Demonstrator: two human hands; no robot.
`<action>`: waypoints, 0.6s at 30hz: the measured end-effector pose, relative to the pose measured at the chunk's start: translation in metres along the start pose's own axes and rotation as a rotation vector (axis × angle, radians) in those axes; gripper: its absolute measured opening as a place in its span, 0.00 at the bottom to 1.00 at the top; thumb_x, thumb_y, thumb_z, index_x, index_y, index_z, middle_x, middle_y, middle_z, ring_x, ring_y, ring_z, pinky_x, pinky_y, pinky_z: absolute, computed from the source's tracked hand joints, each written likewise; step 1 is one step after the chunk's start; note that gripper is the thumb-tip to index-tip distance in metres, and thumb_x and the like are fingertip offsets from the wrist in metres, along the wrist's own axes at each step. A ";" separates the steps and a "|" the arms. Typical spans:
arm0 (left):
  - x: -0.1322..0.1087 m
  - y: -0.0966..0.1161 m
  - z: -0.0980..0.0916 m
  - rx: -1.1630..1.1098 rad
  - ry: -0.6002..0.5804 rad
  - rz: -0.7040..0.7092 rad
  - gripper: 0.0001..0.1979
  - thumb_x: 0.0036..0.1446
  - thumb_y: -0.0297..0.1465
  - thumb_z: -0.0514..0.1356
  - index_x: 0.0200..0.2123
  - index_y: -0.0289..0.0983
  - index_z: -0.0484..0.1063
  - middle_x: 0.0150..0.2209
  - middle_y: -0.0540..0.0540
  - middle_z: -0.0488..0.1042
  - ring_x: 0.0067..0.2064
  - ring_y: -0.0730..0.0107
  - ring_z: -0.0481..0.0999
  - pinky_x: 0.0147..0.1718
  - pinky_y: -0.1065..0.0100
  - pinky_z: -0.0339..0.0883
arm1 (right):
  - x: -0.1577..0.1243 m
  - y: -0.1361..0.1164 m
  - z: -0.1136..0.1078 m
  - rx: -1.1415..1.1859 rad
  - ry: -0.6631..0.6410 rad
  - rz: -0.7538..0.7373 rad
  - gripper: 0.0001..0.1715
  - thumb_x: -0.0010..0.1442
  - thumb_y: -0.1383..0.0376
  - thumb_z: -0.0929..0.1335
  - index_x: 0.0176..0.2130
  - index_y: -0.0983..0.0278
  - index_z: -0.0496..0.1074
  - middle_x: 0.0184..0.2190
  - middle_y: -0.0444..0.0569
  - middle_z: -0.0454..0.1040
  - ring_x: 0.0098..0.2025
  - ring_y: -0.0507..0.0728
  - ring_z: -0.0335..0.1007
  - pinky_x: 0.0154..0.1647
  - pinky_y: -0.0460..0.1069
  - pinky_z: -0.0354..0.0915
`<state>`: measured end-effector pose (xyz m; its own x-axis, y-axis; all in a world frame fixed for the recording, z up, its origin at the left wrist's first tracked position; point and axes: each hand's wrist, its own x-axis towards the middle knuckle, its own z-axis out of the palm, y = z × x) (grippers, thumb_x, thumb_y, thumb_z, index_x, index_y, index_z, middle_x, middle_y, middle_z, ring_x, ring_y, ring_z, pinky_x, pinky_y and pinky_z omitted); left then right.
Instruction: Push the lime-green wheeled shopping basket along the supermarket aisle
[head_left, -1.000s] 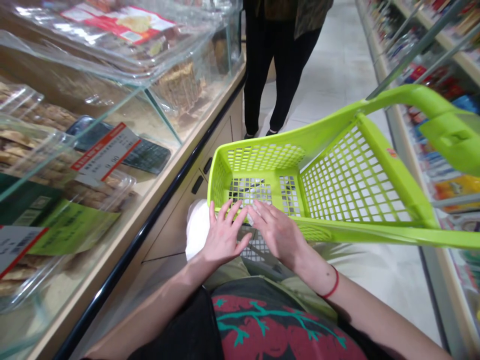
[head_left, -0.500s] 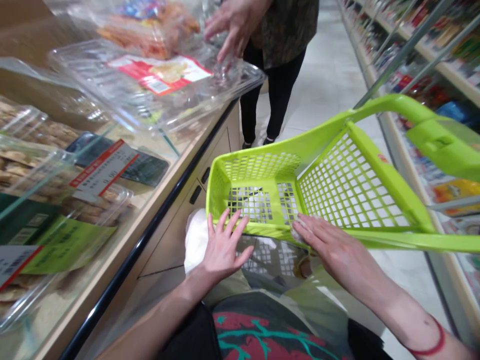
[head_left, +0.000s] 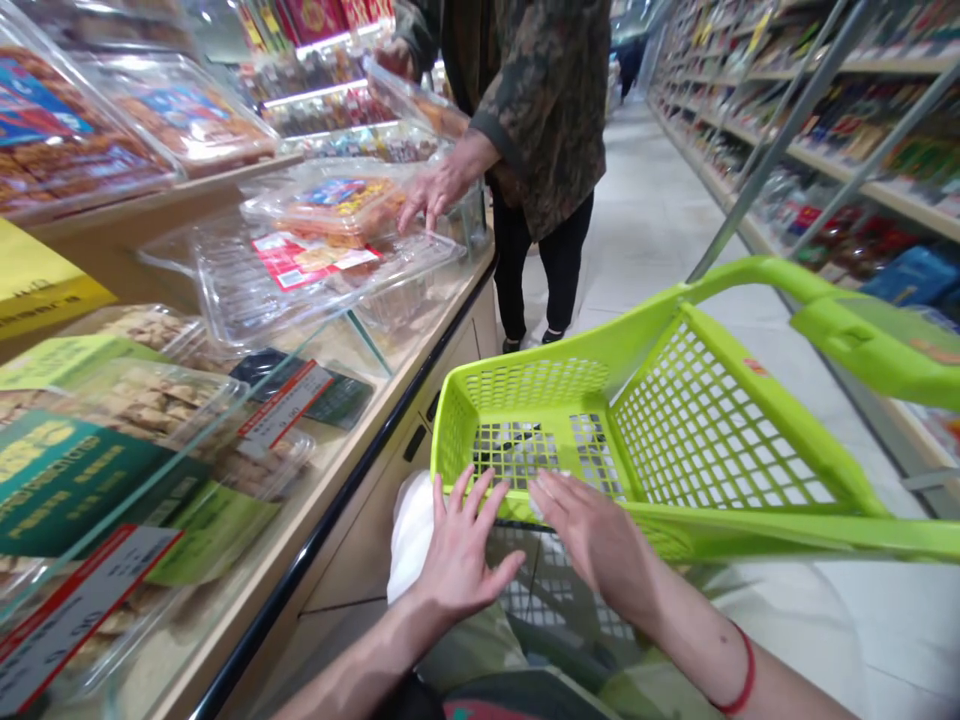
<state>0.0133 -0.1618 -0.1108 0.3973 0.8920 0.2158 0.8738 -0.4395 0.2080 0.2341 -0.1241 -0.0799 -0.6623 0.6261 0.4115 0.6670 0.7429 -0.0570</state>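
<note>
A lime-green shopping cart basket (head_left: 735, 528) with gridded walls stands before me; nothing lies inside. My left hand (head_left: 469, 550) is at its near left rim, fingers spread and thumb apart. A little to the right, my right hand (head_left: 600, 535) is over the same near rim, fingers stretched out and held side by side. Neither hand grips anything. Whether the fingertips touch the rim, I cannot tell. A red cord (head_left: 744, 668) circles my right wrist.
On the left, a display counter (head_left: 352, 445) with a dark rail holds packaged snacks (head_left: 165, 400) and price labels. Ahead, a person in a camouflage jacket (head_left: 544, 120) reaches over clear plastic packs (head_left: 330, 250). Stocked shelves (head_left: 862, 140) line the right side.
My view has tilted up, showing more aisle and shelving. My right hand has moved left along the rim, closer to my left hand. The other person now visibly holds a clear pack.
</note>
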 end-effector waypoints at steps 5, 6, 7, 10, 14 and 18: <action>0.001 0.001 0.003 0.000 0.023 -0.009 0.36 0.58 0.45 0.59 0.66 0.39 0.55 0.65 0.36 0.62 0.69 0.39 0.52 0.64 0.28 0.36 | 0.005 -0.010 0.011 0.019 -0.007 0.022 0.24 0.61 0.76 0.64 0.56 0.72 0.72 0.55 0.62 0.75 0.55 0.63 0.74 0.57 0.57 0.72; 0.001 0.002 0.004 -0.001 0.028 -0.010 0.36 0.58 0.44 0.59 0.66 0.39 0.56 0.65 0.36 0.62 0.69 0.39 0.52 0.63 0.28 0.36 | 0.001 -0.007 0.010 0.019 -0.006 0.019 0.25 0.60 0.76 0.64 0.56 0.71 0.72 0.55 0.62 0.74 0.56 0.63 0.73 0.57 0.57 0.72; 0.001 0.003 0.005 -0.002 0.034 -0.012 0.36 0.58 0.44 0.59 0.65 0.39 0.56 0.65 0.35 0.62 0.69 0.38 0.52 0.63 0.28 0.36 | -0.005 -0.003 0.009 0.017 -0.007 0.010 0.26 0.60 0.77 0.63 0.56 0.71 0.72 0.55 0.62 0.74 0.56 0.62 0.73 0.57 0.57 0.72; 0.000 0.007 0.007 -0.009 0.039 -0.018 0.35 0.57 0.44 0.60 0.65 0.37 0.57 0.65 0.34 0.62 0.69 0.37 0.51 0.63 0.27 0.36 | -0.030 0.016 -0.005 0.001 -0.032 0.005 0.28 0.59 0.80 0.62 0.57 0.68 0.71 0.56 0.60 0.74 0.56 0.61 0.73 0.56 0.57 0.72; -0.003 0.011 0.007 -0.023 0.027 -0.027 0.35 0.57 0.44 0.61 0.64 0.38 0.58 0.65 0.34 0.62 0.70 0.36 0.50 0.63 0.27 0.36 | -0.066 0.044 -0.039 -0.063 -0.078 0.047 0.26 0.63 0.76 0.61 0.58 0.67 0.70 0.57 0.59 0.73 0.56 0.62 0.73 0.57 0.59 0.71; -0.005 0.011 0.006 -0.043 0.016 -0.031 0.34 0.58 0.44 0.60 0.64 0.38 0.58 0.65 0.34 0.61 0.70 0.37 0.48 0.63 0.27 0.33 | -0.097 0.064 -0.072 -0.119 -0.109 0.098 0.25 0.65 0.72 0.61 0.59 0.64 0.69 0.58 0.56 0.73 0.58 0.63 0.71 0.61 0.61 0.67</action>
<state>0.0224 -0.1702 -0.1154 0.3656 0.9035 0.2237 0.8726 -0.4163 0.2554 0.3654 -0.1548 -0.0578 -0.6206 0.7210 0.3082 0.7617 0.6476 0.0190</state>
